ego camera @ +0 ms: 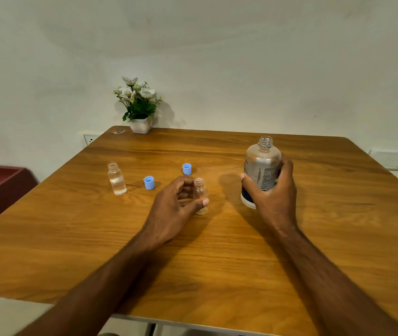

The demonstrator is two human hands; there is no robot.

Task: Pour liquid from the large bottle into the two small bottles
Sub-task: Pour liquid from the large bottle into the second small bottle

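Two hands: right (272, 190) around large bottle (262, 163); left (173, 204) seemingly around small bottle (200, 192)

a wooden table (217, 263) carries a small open bottle of clear liquid (116, 178), two blue caps (149, 182) (187, 169), another small bottle (201, 195), and a white-flowered potted plant (139, 105) at its far edge.
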